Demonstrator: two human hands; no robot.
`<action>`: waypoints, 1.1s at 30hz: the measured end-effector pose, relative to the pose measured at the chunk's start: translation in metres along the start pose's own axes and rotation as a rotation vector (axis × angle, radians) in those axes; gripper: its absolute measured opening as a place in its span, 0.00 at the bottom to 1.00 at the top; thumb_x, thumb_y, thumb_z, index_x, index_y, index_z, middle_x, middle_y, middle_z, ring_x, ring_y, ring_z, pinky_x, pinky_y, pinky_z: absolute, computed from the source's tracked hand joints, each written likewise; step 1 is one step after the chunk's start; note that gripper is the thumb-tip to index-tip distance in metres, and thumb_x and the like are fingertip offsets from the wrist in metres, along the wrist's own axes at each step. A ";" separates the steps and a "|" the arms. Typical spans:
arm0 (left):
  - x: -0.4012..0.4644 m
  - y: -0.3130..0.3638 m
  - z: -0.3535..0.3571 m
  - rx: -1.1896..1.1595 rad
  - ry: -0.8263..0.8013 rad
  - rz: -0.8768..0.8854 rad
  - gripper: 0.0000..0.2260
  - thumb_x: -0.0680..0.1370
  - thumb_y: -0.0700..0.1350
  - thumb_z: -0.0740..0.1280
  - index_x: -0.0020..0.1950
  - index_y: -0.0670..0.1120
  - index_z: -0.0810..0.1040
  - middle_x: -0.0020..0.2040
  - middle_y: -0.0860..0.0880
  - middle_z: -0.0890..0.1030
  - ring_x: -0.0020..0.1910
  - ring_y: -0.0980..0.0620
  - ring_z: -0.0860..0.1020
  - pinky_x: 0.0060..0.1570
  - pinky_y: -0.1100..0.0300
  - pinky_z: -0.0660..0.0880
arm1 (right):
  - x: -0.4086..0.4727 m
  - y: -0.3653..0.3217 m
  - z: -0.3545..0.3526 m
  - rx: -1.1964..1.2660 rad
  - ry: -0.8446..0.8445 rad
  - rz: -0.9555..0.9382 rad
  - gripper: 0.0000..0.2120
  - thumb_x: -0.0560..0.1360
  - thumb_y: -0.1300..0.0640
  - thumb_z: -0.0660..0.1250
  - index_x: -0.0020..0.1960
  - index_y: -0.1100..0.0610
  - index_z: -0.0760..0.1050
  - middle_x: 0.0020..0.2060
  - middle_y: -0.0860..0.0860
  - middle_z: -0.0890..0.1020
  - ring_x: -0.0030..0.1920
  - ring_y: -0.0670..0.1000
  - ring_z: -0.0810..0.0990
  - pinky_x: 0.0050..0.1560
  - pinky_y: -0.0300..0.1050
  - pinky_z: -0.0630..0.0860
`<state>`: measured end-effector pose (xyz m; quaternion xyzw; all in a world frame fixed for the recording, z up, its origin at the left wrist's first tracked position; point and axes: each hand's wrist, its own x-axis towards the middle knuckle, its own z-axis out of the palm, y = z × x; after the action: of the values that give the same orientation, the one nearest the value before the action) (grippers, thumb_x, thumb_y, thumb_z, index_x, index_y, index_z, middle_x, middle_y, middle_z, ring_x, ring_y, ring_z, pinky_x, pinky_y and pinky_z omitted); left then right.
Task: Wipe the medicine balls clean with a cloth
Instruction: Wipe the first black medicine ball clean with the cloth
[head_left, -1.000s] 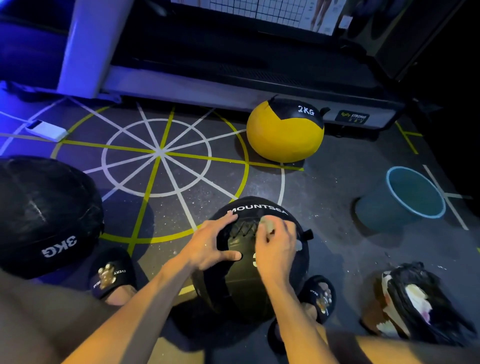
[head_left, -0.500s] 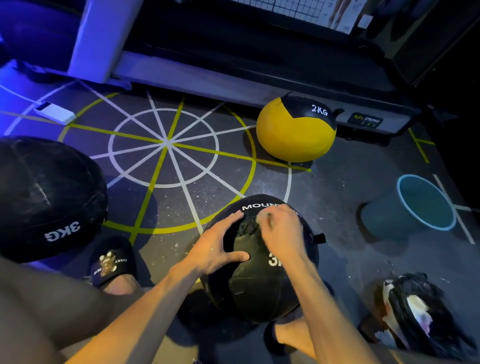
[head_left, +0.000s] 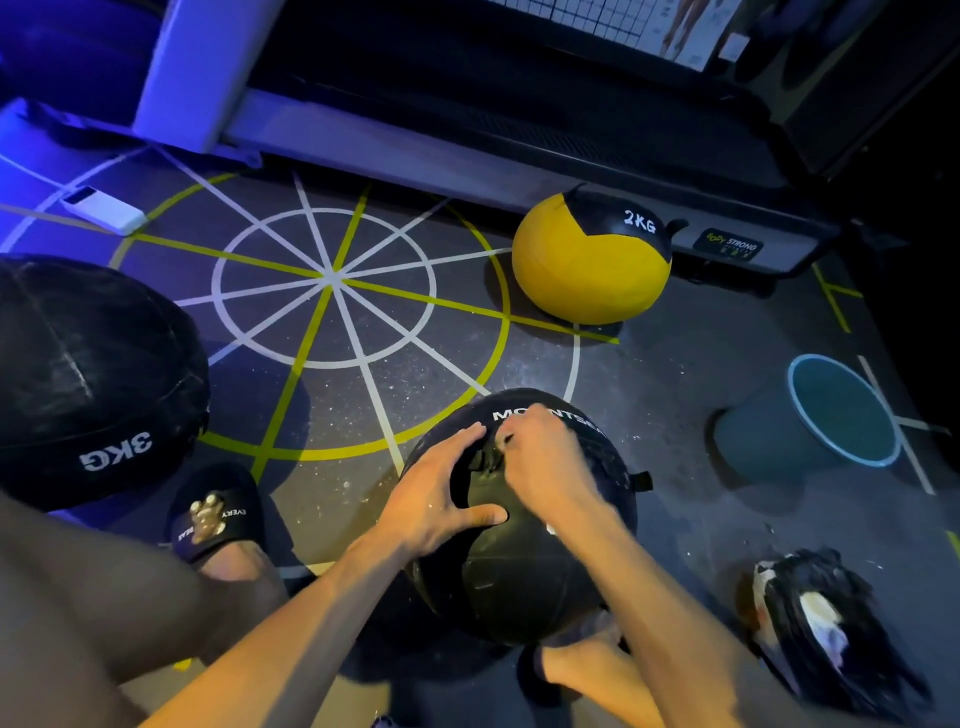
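Presently, at the left edge of the floor, a black medicine ball marked 3KG sits on the dark mat, just beside a foot in a black slipper. A white flat device lies at the far left, near the pale upright of the machine. White and yellow lines form a wheel pattern across the floor centre.

Near the front edge, the black ball lettered MOUNTSEA rests on the floor between the person's feet. Left hand: fingers spread and laid on the ball's upper left, thumb stretched across the dark panel; it braces the ball, grasping nothing. Right hand: fingers curled at the laced seam on top, touching the ball; a pale scrap shows at the fingertips, but whether it pinches a cloth cannot be told.

Further back, a yellow-and-black ball marked 2KG sits just beside the machine's base. At the right edge stands a blue bucket. At the front right corner lies a black-and-white crumpled bundle.
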<state>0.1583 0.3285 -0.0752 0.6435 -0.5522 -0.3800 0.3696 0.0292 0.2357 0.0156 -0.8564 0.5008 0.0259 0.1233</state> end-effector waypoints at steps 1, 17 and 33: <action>0.000 0.000 -0.002 0.002 0.004 -0.008 0.49 0.67 0.65 0.79 0.82 0.57 0.60 0.79 0.61 0.63 0.76 0.61 0.61 0.76 0.59 0.60 | 0.004 0.012 -0.007 0.011 0.001 0.043 0.08 0.79 0.63 0.65 0.50 0.55 0.82 0.51 0.54 0.77 0.48 0.55 0.80 0.51 0.52 0.81; 0.010 -0.013 0.002 -0.118 -0.152 -0.069 0.53 0.70 0.55 0.81 0.83 0.61 0.48 0.73 0.78 0.61 0.75 0.73 0.58 0.75 0.63 0.56 | 0.001 0.008 -0.011 0.021 -0.067 -0.074 0.13 0.78 0.67 0.66 0.55 0.52 0.83 0.55 0.52 0.81 0.56 0.55 0.79 0.59 0.50 0.77; 0.012 -0.015 -0.007 -0.126 -0.196 -0.043 0.50 0.73 0.56 0.78 0.84 0.60 0.47 0.77 0.73 0.59 0.79 0.63 0.58 0.76 0.59 0.56 | -0.046 0.066 0.012 0.132 0.117 -0.234 0.14 0.74 0.67 0.71 0.56 0.53 0.81 0.52 0.49 0.79 0.56 0.53 0.80 0.62 0.51 0.77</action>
<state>0.1723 0.3184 -0.0867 0.5905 -0.5469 -0.4828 0.3451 -0.0496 0.2469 -0.0002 -0.8990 0.4045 -0.0718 0.1520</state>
